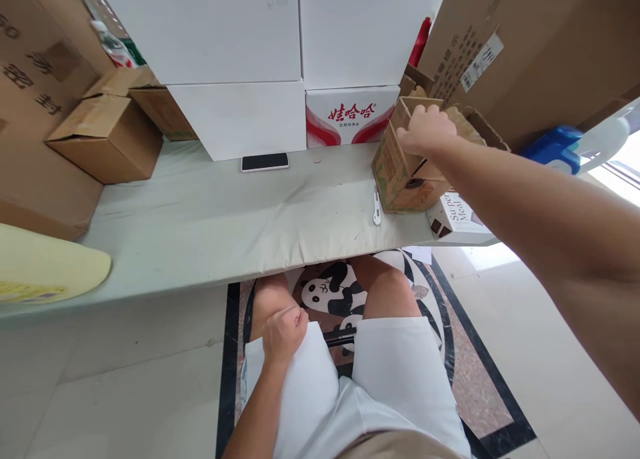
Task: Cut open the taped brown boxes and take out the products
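My right hand (425,131) reaches out over the table's right end and grips the top edge of a small open cardboard box (395,169), fingers curled over its rim. My left hand (284,332) rests as a closed fist on my left thigh below the table edge, with nothing visible in it. A small white cutter (377,207) lies on the table just left of the box.
The table (225,226) has a pale cloth. A black phone (265,161) lies by stacked white boxes (235,59). A red-printed carton (350,116) stands behind. Brown cartons (107,132) sit at left, large ones (525,52) at right, and a blue container (553,146) behind my arm.
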Available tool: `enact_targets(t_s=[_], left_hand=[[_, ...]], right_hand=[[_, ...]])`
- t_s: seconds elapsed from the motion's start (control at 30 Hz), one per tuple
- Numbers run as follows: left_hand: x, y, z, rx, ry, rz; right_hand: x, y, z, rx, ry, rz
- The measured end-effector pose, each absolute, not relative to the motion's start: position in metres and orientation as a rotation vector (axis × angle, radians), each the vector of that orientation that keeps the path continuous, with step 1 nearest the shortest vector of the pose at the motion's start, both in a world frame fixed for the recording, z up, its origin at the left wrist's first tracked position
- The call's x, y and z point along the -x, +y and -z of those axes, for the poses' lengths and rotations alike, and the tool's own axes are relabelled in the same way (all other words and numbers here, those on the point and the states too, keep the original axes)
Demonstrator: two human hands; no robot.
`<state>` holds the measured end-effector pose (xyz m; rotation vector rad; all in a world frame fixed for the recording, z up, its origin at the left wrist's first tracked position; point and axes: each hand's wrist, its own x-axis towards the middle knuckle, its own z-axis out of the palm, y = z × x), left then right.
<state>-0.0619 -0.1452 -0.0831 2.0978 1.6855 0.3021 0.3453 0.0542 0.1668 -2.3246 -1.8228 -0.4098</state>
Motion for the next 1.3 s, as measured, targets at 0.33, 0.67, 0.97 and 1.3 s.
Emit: enact_targets(t_s=[0.33, 0.67, 0.97, 1.3], left_hand=[[0.067, -0.154, 0.062, -2.064, 1.687, -0.417], [0.127, -0.165, 0.026, -2.014, 1.667, -0.607], [0.210, 0.049, -0.039, -1.964, 2.041, -0.800], [0.298, 0.294, -0.087, -1.846, 2.490, -0.825]], right_hand=[[-0.183, -0.059, -0.084, 1.505, -2.200, 0.001], [-0.139, 0.002, 0.046, 1.693, -2.130, -0.256], [-0.145, -0.007, 0.073, 1.749, -2.211, -0.021], [-0.142, -0.004, 0.075, 1.686, -2.197, 0.113]])
